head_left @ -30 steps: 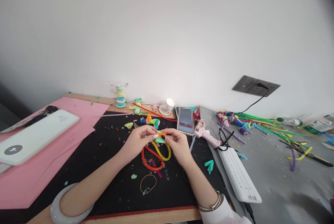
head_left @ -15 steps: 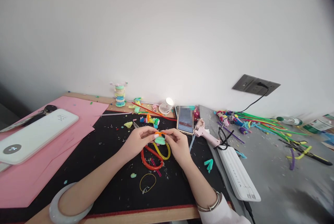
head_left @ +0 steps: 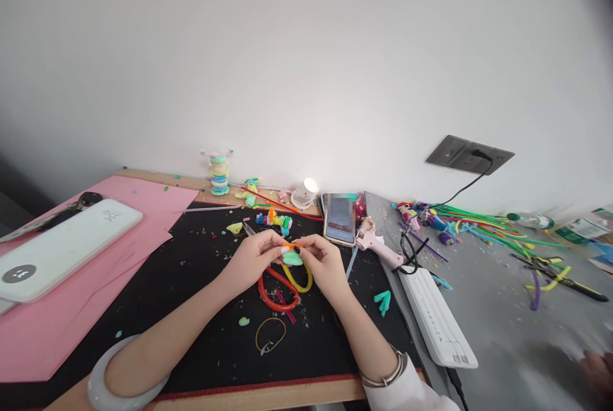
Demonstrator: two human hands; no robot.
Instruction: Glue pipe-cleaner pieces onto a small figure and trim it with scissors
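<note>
Left hand (head_left: 253, 263): thumb and fingertips pinched nearly closed on the near end of an orange-and-green fuzzy piece (head_left: 292, 259). Right hand (head_left: 327, 269): likewise pinched, on its opposite side, beside a small black bit (head_left: 297, 249). Piece located between both hands, over the black mat (head_left: 211, 334); red loop (head_left: 278, 307) and yellow loop (head_left: 306, 283) lie just below it in view. Writing noted: white device (head_left: 71, 251) on pink paper (head_left: 43, 347) reads "35" plus a further mark—its round display is lit, characters unclear. Power strip (head_left: 438, 318) bears lettering, not legible. Paper cup (head_left: 305, 194) carries small print, unreadable; phone (head_left: 340, 221) screen partly pixelated, text unresolved. Green-labelled bottle (head_left: 582, 230) at right: wording too blurred. Pink glue gun (head_left: 380, 249) lies between phone and power strip.
</note>
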